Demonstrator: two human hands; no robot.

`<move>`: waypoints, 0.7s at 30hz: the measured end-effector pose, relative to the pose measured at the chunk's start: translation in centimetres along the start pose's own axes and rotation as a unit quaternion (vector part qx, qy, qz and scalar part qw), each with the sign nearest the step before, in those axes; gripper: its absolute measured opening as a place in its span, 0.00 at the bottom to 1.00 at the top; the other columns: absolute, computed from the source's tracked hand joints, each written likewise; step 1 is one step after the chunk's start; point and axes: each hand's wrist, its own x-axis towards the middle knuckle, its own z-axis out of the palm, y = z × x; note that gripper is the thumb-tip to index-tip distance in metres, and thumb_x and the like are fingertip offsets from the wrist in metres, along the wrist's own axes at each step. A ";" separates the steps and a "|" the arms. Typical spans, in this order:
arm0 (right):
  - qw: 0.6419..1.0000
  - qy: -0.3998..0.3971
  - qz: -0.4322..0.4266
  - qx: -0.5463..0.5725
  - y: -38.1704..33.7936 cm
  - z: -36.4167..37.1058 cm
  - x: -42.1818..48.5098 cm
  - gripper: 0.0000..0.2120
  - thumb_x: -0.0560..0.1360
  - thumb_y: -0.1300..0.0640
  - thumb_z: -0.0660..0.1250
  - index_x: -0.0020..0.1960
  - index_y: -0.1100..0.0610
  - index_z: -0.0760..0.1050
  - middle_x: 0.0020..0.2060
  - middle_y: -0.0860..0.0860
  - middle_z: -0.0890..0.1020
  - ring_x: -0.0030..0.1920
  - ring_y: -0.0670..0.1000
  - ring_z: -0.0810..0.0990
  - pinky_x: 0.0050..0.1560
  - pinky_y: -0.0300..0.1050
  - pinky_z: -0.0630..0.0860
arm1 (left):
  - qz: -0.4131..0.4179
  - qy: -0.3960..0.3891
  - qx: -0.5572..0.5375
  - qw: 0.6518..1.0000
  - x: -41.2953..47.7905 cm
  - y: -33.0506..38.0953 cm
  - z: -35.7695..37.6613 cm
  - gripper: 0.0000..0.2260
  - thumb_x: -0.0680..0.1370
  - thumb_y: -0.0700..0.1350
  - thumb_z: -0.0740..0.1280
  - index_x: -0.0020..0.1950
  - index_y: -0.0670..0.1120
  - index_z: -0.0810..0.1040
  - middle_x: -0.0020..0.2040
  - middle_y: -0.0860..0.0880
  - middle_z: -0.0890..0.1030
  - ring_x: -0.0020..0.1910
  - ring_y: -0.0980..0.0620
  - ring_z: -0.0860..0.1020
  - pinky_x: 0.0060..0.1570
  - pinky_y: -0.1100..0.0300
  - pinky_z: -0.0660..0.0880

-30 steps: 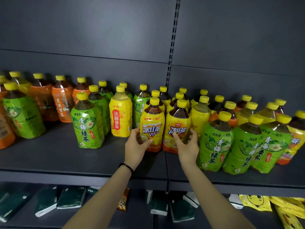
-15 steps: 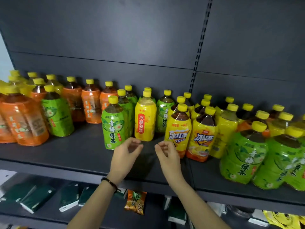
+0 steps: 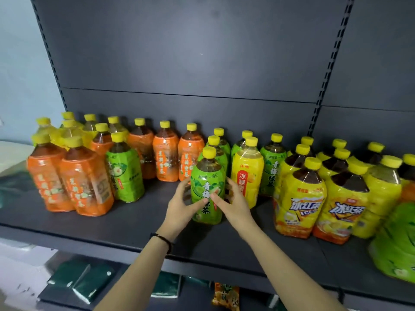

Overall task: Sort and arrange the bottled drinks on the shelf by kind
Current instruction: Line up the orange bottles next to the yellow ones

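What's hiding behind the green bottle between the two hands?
Two more green-labelled plastic bottles with yellow caps stand in a row behind the front green-labelled bottle. Only their caps and shoulders show; their labels and bases are covered.
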 end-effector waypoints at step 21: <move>0.965 -0.134 -0.129 -0.186 -4.3 12.6 -0.4 0.29 0.71 0.46 0.71 0.69 0.44 0.66 0.63 0.42 0.73 0.60 0.41 0.73 0.59 0.38 0.70 | 0.020 0.250 0.284 0.925 -4.4 -4.0 -24.4 0.27 0.68 0.51 0.76 0.63 0.50 0.71 0.59 0.47 0.74 0.60 0.46 0.73 0.57 0.49 0.72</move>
